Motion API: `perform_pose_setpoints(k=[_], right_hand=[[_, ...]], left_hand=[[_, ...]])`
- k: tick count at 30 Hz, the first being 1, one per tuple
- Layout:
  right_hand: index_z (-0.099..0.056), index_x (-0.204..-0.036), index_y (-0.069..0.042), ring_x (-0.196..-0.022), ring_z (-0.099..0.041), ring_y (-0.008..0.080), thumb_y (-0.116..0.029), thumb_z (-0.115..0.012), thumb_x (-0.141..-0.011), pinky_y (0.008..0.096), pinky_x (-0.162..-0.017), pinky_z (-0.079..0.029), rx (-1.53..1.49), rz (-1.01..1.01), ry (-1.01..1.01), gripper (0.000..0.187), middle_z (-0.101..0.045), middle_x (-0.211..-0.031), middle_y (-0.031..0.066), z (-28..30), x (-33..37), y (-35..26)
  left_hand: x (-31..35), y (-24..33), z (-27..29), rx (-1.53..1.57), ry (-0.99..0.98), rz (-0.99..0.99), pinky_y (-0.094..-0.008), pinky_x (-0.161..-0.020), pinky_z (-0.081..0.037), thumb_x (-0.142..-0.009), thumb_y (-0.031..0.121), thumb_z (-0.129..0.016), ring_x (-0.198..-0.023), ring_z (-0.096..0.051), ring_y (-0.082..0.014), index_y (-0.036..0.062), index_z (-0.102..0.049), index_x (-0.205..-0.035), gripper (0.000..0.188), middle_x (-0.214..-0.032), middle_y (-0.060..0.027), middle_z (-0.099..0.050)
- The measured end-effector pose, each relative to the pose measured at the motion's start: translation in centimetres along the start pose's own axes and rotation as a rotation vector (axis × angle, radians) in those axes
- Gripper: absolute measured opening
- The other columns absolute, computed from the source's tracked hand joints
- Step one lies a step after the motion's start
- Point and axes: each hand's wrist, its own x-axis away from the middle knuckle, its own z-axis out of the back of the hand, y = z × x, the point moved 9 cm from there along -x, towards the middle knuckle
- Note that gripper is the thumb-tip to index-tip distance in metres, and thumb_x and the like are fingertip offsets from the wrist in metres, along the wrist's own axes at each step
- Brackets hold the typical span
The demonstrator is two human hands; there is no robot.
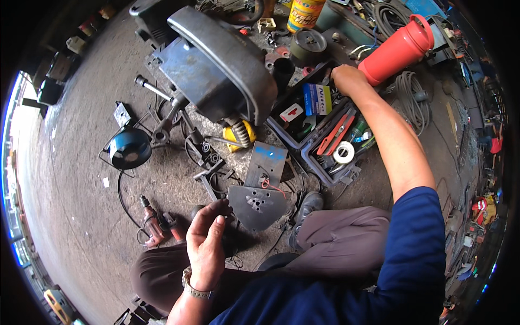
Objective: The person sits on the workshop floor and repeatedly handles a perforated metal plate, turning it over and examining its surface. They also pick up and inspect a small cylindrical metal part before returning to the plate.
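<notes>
My right hand point(349, 81) reaches into the far end of an open toolbox point(306, 149); its fingertips are down among the contents and hidden. Close to it lie a blue and yellow box point(317, 99), red-handled pliers point(337, 132) and a roll of white tape point(343, 153). My left hand point(207, 241) is raised above my lap, fingers bent toward the thumb in a loose pinch. Whatever sits between those fingertips is too small to make out. Just beyond it, a dark rounded metal plate point(254, 208) with several holes lies on the floor, against a rectangular plate point(266, 162).
A large grey machine point(211, 70) stands ahead. A red flask point(395, 51) leans beyond my right arm, near coiled cable point(411, 97). On the left are a drill point(151, 222) and a round dark-blue part point(130, 147). A yellow tub point(304, 15) stands far off.
</notes>
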Motion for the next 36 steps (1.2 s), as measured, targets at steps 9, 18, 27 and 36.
perform_pose_setpoints(k=[9, 18, 27, 36], right_hand=[[-0.074, -0.108, -0.003, -0.109, -0.068, 0.0368, -0.003, -0.057, -0.088, 0.0469, -0.090, -0.056, 0.113, 0.037, -0.070, 0.026, -0.070, -0.116, 0.0208, 0.1, -0.1, -1.0], [-0.074, -0.104, -0.003, -0.104, -0.071, 0.0361, -0.003, -0.058, -0.087, 0.0459, -0.085, -0.058, 0.212, 0.145, -0.008, 0.023, -0.072, -0.110, 0.0199, -0.7, -0.6, -1.6], [-0.074, -0.104, -0.004, -0.103, -0.071, 0.0352, -0.002, -0.061, -0.083, 0.0449, -0.083, -0.059, 0.239, 0.152, -0.089, 0.025, -0.073, -0.110, 0.0187, -0.8, -0.8, -1.6], [-0.074, -0.106, -0.002, -0.106, -0.071, 0.0339, -0.004, -0.062, -0.085, 0.0438, -0.085, -0.059, 0.231, 0.105, -0.111, 0.024, -0.072, -0.113, 0.0174, -1.1, -1.0, -1.4]], left_hand=[[0.6, 0.4, 0.1, 0.035, -0.034, -0.009, -0.0321, -0.107, -0.044, -0.099, 0.001, -0.060, -0.121, -0.060, -0.0179, -0.0037, -0.058, -0.132, 0.033, -0.132, -0.0118, -0.064], [0.7, 0.8, -0.2, 0.021, -0.057, -0.018, -0.0314, -0.106, -0.045, -0.099, 0.002, -0.061, -0.120, -0.059, -0.0171, -0.0036, -0.058, -0.132, 0.034, -0.132, -0.0112, -0.064], [1.0, 1.1, 0.3, 0.035, -0.038, -0.026, -0.0316, -0.105, -0.046, -0.099, 0.002, -0.061, -0.119, -0.061, -0.0173, -0.0039, -0.058, -0.131, 0.033, -0.131, -0.0118, -0.064], [1.1, 2.0, -0.1, 0.063, -0.032, -0.039, -0.0339, -0.103, -0.047, -0.097, 0.000, -0.062, -0.118, -0.062, -0.0204, -0.0050, -0.057, -0.131, 0.034, -0.130, -0.0144, -0.064]])
